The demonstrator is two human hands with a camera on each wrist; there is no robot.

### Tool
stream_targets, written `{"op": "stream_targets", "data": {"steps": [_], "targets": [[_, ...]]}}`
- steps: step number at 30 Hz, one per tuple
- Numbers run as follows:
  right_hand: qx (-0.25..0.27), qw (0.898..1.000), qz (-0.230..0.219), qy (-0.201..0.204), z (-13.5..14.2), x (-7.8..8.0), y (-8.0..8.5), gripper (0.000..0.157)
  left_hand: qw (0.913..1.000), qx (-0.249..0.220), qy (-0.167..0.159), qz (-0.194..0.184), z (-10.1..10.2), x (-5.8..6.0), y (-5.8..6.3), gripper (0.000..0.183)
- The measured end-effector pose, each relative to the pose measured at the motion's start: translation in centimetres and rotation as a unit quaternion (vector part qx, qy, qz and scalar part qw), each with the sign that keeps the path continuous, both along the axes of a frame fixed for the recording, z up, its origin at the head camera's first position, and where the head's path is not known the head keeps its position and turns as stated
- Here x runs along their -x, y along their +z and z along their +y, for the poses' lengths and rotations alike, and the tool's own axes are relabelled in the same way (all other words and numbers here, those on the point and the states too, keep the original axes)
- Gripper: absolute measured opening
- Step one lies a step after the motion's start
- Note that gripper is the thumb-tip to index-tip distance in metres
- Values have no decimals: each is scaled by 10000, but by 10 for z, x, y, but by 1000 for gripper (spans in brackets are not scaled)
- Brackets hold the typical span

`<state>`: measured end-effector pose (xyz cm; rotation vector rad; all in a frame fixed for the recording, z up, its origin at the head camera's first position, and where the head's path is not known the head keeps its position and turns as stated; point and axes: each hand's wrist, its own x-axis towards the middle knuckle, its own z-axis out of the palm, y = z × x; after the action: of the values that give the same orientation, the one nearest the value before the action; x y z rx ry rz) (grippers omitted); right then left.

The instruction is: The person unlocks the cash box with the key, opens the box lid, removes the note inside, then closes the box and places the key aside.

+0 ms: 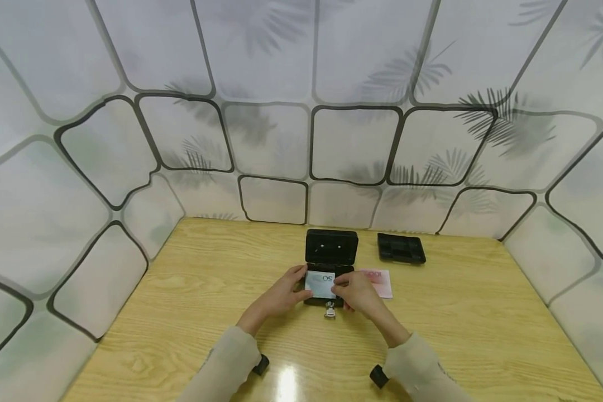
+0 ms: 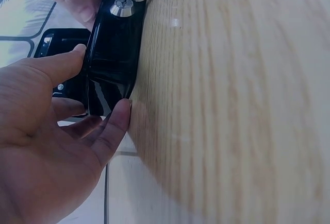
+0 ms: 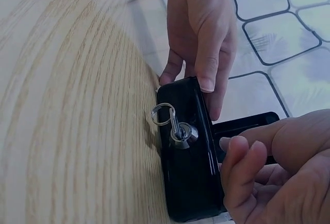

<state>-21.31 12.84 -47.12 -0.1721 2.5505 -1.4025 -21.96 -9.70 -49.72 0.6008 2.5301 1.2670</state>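
Note:
A small black cash box [image 1: 331,239] stands on the table with its lid raised toward the wall. Over its inside lies a blue-green banknote [image 1: 320,286] marked 50. My left hand [image 1: 282,291] grips the box's left side, thumb at the front rim and the other fingers along the side and lower corner, as the left wrist view shows. At the banknote's right edge, my right hand [image 1: 360,291] pinches the paper between thumb and fingers; the note is hidden in both wrist views. A key with a ring [image 3: 164,115] sits in the lock [image 3: 183,135] on the box's front.
Pink banknotes [image 1: 383,283] marked 100 lie on the table [image 1: 221,262] just right of the box. Behind them is a black compartment tray [image 1: 401,249]. Patterned cloth walls [image 1: 352,145] enclose the table at the back and both sides.

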Motion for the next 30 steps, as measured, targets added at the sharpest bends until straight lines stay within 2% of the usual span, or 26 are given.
{"op": "stream_targets", "data": {"steps": [7, 10, 14, 16, 20, 24, 25, 28, 30], "targets": [[187, 9998, -22, 31, 0, -1, -1, 27, 10000, 25, 25, 40, 0, 0, 1, 73], [542, 9984, -105, -102, 1, -1, -2, 29, 10000, 11, 24, 52, 0, 0, 1, 73], [1178, 9916, -416, -337, 2, 1, -2, 36, 10000, -21, 14, 53, 0, 0, 1, 73], [1310, 9889, -580, -383, 2, 3, -2, 38, 10000, -19, 13, 69, 0, 1, 0, 73], [1150, 9900, -760, -286, 2, 7, -1, 34, 10000, -17, 7, 25, 0, 1, 0, 73], [868, 9931, -791, 35, 0, 10, 0, 11, 10000, -56, 7, -68, 1, 0, 1, 73], [815, 9936, -777, 106, 0, 11, 0, 14, 10000, -59, 7, -70, 1, 1, 1, 73], [699, 9950, -666, 249, -3, 12, 0, 36, 10000, -47, -7, -53, 1, 1, 2, 73], [610, 9960, -608, 237, -4, 13, 1, 42, 10000, -35, -20, -49, 0, 1, 2, 73]]}}
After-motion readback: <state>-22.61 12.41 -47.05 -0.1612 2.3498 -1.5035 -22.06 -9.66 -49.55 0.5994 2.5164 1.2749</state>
